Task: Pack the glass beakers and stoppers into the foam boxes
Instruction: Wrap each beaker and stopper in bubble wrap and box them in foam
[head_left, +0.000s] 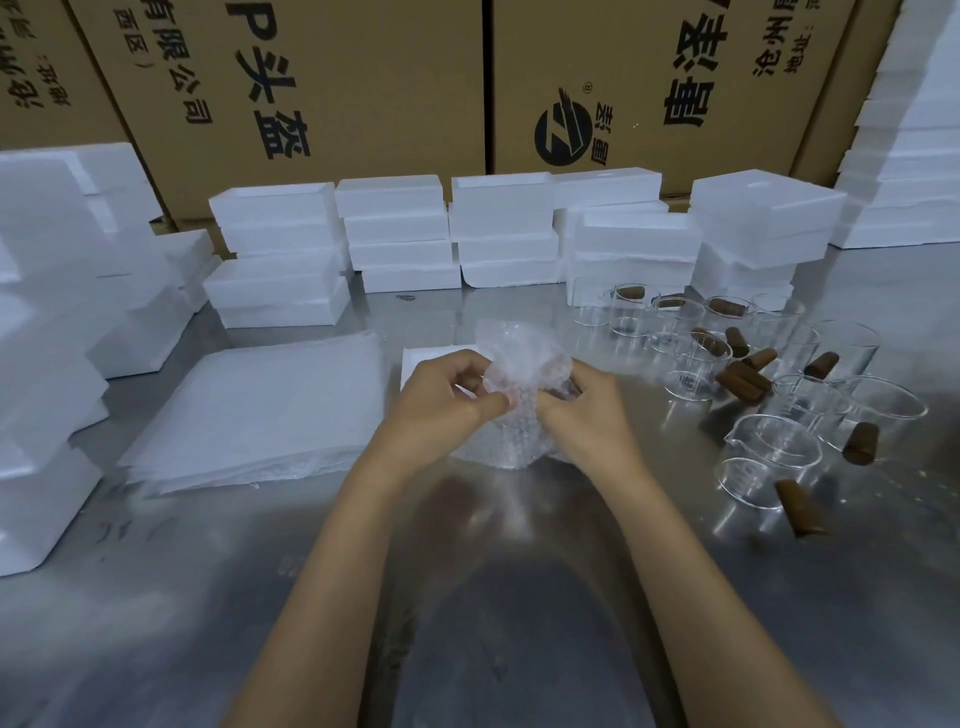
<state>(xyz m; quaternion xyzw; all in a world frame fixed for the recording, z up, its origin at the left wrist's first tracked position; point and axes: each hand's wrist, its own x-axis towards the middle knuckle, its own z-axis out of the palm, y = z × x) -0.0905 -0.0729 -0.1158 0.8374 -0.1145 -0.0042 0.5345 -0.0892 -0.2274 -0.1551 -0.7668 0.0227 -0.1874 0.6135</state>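
head | your left hand (447, 400) and right hand (576, 410) both pinch the bubble wrap (519, 364), just in front of an open foam box (431, 358) | glass beakers (769, 457) and brown stoppers (743, 382) right of it on the tabletop (519, 571)

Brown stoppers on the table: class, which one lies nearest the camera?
The stopper at the lower right, leaning against the spouted beaker. Every other stopper lies farther back among the beakers.

Both hands, left hand (447, 400) and right hand (582, 410), pinch a bubble-wrap bundle (519, 384) over the counter (467, 597); glass beakers (769, 457) and brown stoppers (743, 379) stand right.
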